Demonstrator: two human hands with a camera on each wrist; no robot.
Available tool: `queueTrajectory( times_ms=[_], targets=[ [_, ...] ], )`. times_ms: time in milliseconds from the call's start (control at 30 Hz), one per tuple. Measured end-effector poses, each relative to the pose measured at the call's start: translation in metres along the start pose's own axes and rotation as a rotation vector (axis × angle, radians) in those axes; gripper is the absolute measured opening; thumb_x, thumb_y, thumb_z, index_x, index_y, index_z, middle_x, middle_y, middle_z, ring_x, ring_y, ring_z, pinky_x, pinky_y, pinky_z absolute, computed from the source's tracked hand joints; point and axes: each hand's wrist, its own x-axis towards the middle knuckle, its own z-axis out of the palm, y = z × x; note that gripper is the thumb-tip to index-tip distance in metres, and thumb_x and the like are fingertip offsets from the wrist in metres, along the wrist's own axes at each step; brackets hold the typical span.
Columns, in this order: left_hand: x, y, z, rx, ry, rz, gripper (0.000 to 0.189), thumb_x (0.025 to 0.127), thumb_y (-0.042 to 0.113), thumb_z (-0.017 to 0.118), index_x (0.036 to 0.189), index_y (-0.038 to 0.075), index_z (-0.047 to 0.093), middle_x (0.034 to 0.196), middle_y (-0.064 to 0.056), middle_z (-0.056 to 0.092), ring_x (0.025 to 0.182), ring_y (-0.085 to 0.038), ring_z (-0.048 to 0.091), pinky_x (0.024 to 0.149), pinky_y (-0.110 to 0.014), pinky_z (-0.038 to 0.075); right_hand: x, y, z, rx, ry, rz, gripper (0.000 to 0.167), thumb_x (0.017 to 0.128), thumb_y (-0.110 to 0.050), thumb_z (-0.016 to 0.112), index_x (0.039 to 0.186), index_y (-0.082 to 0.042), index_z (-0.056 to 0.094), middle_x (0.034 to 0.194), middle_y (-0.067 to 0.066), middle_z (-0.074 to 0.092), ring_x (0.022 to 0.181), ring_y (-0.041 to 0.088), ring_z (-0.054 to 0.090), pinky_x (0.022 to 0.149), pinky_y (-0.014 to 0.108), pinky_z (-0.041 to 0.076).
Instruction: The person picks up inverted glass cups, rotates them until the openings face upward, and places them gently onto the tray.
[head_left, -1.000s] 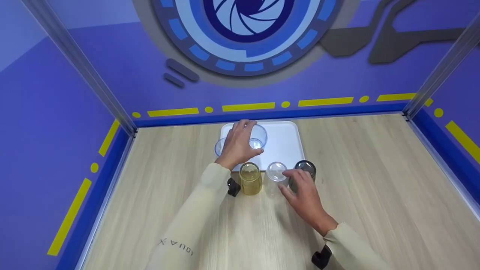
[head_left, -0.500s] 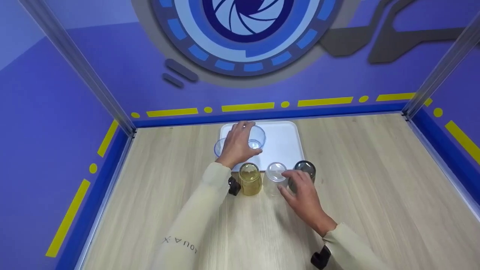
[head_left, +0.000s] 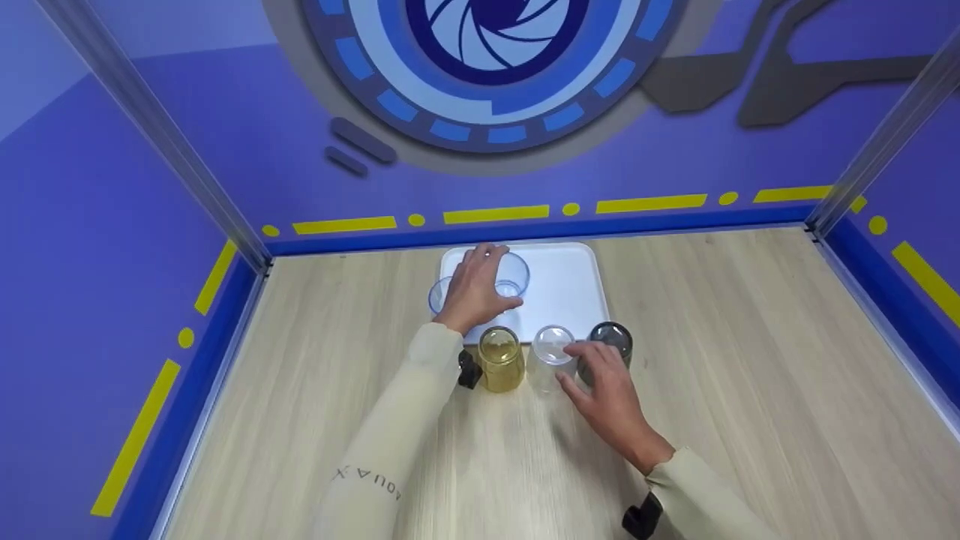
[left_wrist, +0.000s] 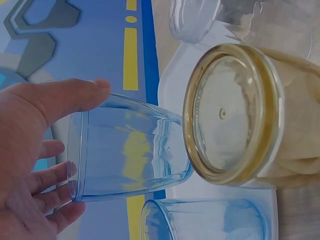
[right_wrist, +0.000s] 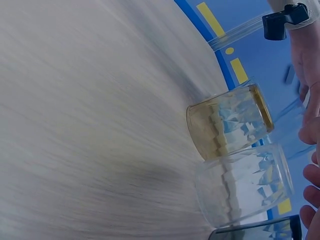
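Observation:
My left hand (head_left: 474, 291) grips an upright light-blue glass (left_wrist: 135, 150) near its rim, thumb on one side and fingers on the other, over the white tray (head_left: 562, 292). Another light-blue glass (head_left: 439, 296) stands to its left on the tray, partly hidden by the hand. My right hand (head_left: 606, 390) hovers with fingers loosely bent over the clear glass (head_left: 553, 349) and the dark grey glass (head_left: 611, 336). In the right wrist view its fingertips are apart from the clear glass's base. An amber glass (head_left: 500, 358) stands left of the clear one. These three are upside down.
The three upturned glasses form a row at the tray's front edge on the wooden table (head_left: 720, 375). A blue patterned wall (head_left: 630, 165) rises right behind the tray. A black wrist camera (head_left: 469, 370) sits close beside the amber glass.
The left hand and the blue glass it holds have shifted slightly to the left. The right hand and the three upturned glasses stay where they were.

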Motion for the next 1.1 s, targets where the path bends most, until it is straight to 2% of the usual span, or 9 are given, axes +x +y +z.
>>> queueTrajectory(
  times_ms=[333,667,900,1100],
  targets=[
    [0.004,-0.005,0.007,-0.009,-0.009,-0.057,0.083,0.074,0.034,0.083,0.144,0.018,0.043,0.148,-0.004,0.041,0.137,-0.022,0.039,0.114,-0.039,0.035,0.000,0.005,-0.002,0.007,0.013,-0.011,0.036,0.083,-0.021,0.076,0.115,-0.013,0.063,0.116,0.000,0.061,0.110,0.017,0.052,0.096,0.043,0.047],
    [0.010,-0.012,0.014,-0.012,-0.001,-0.055,0.080,0.075,0.034,0.083,0.142,0.016,0.045,0.146,-0.004,0.043,0.135,-0.022,0.040,0.114,-0.038,0.035,-0.001,0.007,-0.005,0.009,0.019,0.004,0.035,0.084,-0.021,0.075,0.116,-0.014,0.064,0.116,-0.001,0.061,0.110,0.016,0.052,0.096,0.043,0.047],
    [0.011,-0.013,0.017,-0.015,0.002,-0.040,0.078,0.076,0.032,0.082,0.142,0.014,0.045,0.148,-0.007,0.041,0.137,-0.025,0.038,0.114,-0.040,0.034,-0.003,0.008,-0.006,-0.010,0.033,0.012,0.034,0.083,-0.019,0.075,0.114,-0.013,0.064,0.114,-0.001,0.062,0.112,0.017,0.052,0.099,0.044,0.046],
    [0.012,-0.014,0.021,-0.008,0.010,-0.050,0.076,0.077,0.031,0.081,0.142,0.015,0.045,0.147,-0.007,0.040,0.135,-0.024,0.039,0.112,-0.040,0.037,-0.005,0.010,-0.006,-0.007,0.039,0.007,0.034,0.083,-0.018,0.076,0.113,-0.011,0.064,0.113,0.001,0.063,0.111,0.018,0.053,0.098,0.043,0.046]
  ],
)
